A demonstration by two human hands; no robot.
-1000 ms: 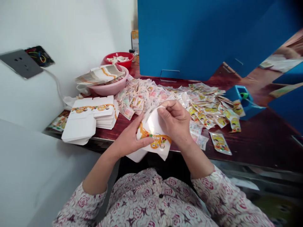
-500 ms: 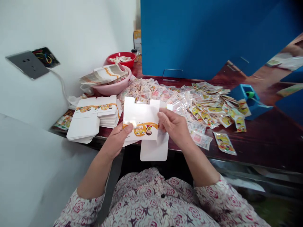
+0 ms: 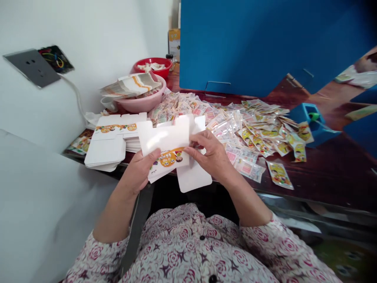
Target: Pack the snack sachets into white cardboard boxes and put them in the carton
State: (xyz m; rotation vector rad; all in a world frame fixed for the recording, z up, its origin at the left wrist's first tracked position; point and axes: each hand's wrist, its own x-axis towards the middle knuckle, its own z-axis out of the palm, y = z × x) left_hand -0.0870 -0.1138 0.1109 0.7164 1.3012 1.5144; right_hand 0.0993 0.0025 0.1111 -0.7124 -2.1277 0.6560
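Between my two hands is a white cardboard box (image 3: 166, 137), partly unfolded, with an orange band and cartoon print. My left hand (image 3: 138, 169) grips its left edge, thumb on the printed face and fingers behind. At the right edge, my right hand (image 3: 210, 151) pinches the card near a fold, its thumb across the front. A rounded white flap hangs below, and another flap sticks up behind. To the left lies a stack of flat box blanks (image 3: 106, 147) with the same print. Behind the box spreads a heap of small printed sachets (image 3: 188, 104).
A pink basin (image 3: 144, 103) holding a folded striped packet and a red basin (image 3: 167, 70) stand at the back left. A blue panel (image 3: 250, 47) rises behind the table. Yellow sachets (image 3: 262, 135), a single sachet (image 3: 279, 175) and a blue holder (image 3: 308, 118) are to the right.
The box has shifted left and tilted, its top edge leaning left. My right thumb has moved lower across its front, and the hanging flap has swung slightly right.
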